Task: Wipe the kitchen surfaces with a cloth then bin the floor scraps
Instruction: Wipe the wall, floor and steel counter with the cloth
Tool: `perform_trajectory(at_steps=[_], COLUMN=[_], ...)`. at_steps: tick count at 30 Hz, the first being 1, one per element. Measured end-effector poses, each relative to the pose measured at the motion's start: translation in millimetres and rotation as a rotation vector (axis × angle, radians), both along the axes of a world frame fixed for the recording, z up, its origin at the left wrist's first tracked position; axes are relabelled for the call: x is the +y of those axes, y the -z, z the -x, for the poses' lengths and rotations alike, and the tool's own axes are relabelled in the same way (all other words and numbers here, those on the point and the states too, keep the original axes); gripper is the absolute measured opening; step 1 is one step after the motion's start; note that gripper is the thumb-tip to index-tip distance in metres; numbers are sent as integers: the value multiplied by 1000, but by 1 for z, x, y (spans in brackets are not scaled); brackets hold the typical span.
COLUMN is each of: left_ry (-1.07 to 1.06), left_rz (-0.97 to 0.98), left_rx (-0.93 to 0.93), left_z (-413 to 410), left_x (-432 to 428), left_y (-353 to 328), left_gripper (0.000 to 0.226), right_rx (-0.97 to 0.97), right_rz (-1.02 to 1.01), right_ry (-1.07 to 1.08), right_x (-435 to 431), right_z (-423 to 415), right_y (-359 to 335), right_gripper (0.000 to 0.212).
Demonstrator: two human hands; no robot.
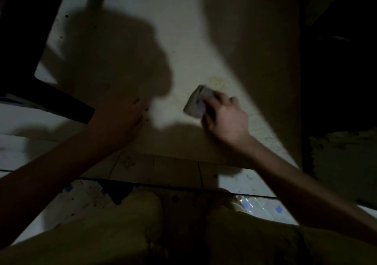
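- The pale worktop [183,40] is filling most of the view, lying in dim light under broad shadows.
- A tiled floor [173,171] with dark joints is showing below its near edge.
- Olive trousers [102,234] are covering the bottom of the view.
- The left hand [122,120] is resting flat on the worktop, fingers straight, well apart from the other hand.
- The right hand [226,118] is gripping the cloth.
- The folded grey cloth [195,103] is lying on the worktop, sticking out beyond the right fingertips.
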State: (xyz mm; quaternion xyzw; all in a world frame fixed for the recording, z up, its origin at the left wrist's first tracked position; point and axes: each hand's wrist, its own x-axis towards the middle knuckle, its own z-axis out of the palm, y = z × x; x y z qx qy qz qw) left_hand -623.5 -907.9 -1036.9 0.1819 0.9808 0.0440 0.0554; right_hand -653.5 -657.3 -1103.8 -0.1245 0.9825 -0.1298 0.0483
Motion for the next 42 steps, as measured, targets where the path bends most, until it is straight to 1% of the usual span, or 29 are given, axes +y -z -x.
perform_trajectory(at_steps=[2,4,6,7,9,11,13,16,17,19,21,22,24,26,29,31,33,34,36,38,42], left_ry=[0,-23,-26,-32,-71,-102,-117,-119,-107,-85,-85,-97,-109,-114,-162,-184,-183,-187,-200,-192,-170], left_rz=[9,35,30,28,18,-4,9,52,58,49,31,27,20,21,34,25,27,28,37,44,15], left_rx=[17,8,-1,-5,-36,-85,-105,-111,-105,-91,-90,-100,-118,-111,-121,-130,-138,-145,-164,-161,-119], left_z=[-3,-8,-13,-15,-15,-15,-15,-15,-15,-15,-16,-18,-20,-23,-26,-27,-26,-25,-23,-22,-18], left_x=[-5,-9,-11,-11,-12,-15,-16,-19,-20,-21,-22,-22,-24,-26,-31,-33,-32,-31,-30,-29,-31], left_y=[-2,-2,-1,-1,-2,-1,0,0,0,-1,-1,-2,-2,-2,-3,-4,-5,-5,-5,-4,-2], left_gripper=[8,7,8,9,14,19,20,20,19,17,17,17,16,15,22,25,26,25,25,23,20], right_rx=[27,-29,-54,-41,27,62,27,-58,-51,15,20,-2,-9,36,83,55,58,79,111,83,32], right_rz=[-4,-4,-38,-65,-88,-47,-33,-90,-71,-28,2,-12,-36,9,17,-6,-51,-63,-49,-39,-87], right_ry=[145,298,379,379,281,127,-30,-290,-356,-438,-460,-431,-294,-160,31,150,208,194,84,-61,-414], right_x=[18,31,32,26,6,-18,-41,-62,-64,-62,-57,-55,-50,-40,-23,-21,-29,-35,-49,-62,-78], right_z=[30,53,62,60,46,23,-3,-48,-59,-71,-63,-52,-24,11,58,76,80,77,61,37,-20], right_y=[-5,-7,-5,-5,-4,-2,3,8,8,11,13,13,12,9,1,0,2,3,6,10,18], right_gripper=[45,44,44,43,42,43,47,54,55,52,50,51,48,45,45,43,43,43,45,48,58])
